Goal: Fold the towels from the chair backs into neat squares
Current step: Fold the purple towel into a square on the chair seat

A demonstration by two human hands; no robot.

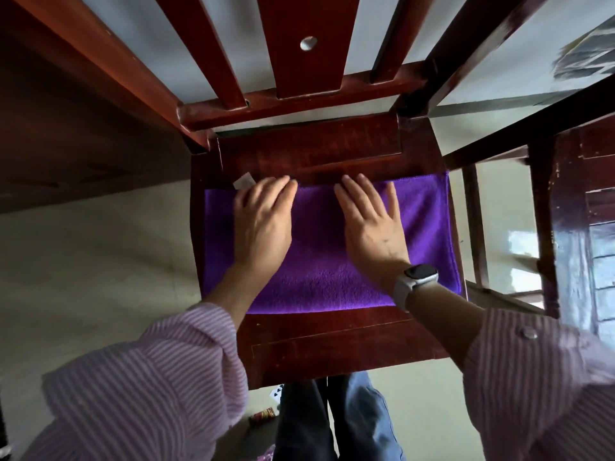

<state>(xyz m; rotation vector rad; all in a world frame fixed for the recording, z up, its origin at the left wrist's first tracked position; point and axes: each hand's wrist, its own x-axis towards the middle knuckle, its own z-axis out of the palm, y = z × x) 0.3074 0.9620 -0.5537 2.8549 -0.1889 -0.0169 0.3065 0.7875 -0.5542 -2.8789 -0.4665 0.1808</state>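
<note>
A purple towel (319, 254) lies flat on the seat of a dark red wooden chair (332, 347). The towel looks like a wide strip that runs from the left side of the seat to the right side. Its near edge lies straight across the seat, and a bare band of wood shows in front of it. A small white tag (243, 180) sticks out at the far left corner of the towel. Both hands are lying on top of the towel with the palms down. The left hand (263, 224) is on the left part of the towel, with its fingers straight and close together, and the fingertips reach the far edge next to the tag. The right hand (371, 224) is on the middle of the towel, with its fingers straight and spread a little, and they also reach the far edge. Neither hand holds anything; they just press flat on the cloth. The right wrist has a watch (416, 281) with a pale strap. Both arms wear pink striped sleeves (159, 377). The chair back (299, 61) with its wooden bars stands on the far side. Below the seat you can see legs in blue jeans (359, 424) and the pale floor (83, 267).
</note>
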